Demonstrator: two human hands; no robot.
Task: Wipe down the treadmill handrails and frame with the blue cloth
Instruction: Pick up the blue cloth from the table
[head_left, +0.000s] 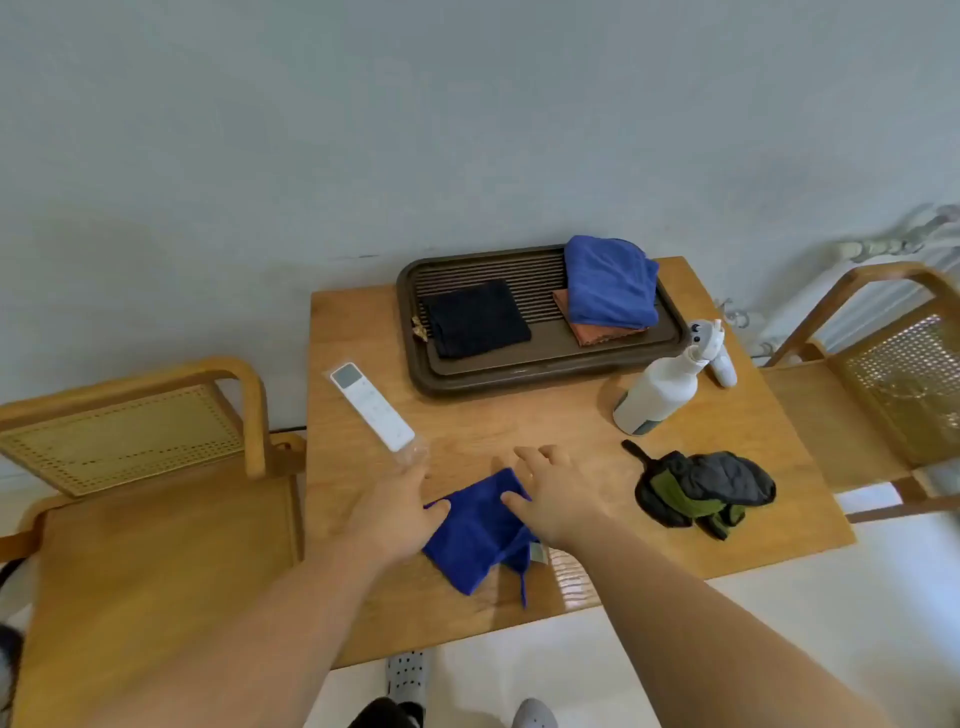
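A wooden tabletop (519, 415) against a pale wall. The blue cloth (475, 540) lies near its front edge, with the left hand (400, 506) flat at its left corner and the right hand (556, 493) spread over its right side. Beyond sit a white remote (371, 405) and a spray bottle (660, 389).

Tray (519, 382), spray bottle (657, 392), perhaps a remote (371, 406)

Both forearms bare up to the frame edge; left hand (400, 499) and right hand (558, 493) ungloved. Below the table's (467, 623) near edge: left foot in pale grey sock (406, 675) with dark dots, a black item (384, 716) just behind it, kind unclear. Right foot's grey sock (535, 716) mostly cropped.
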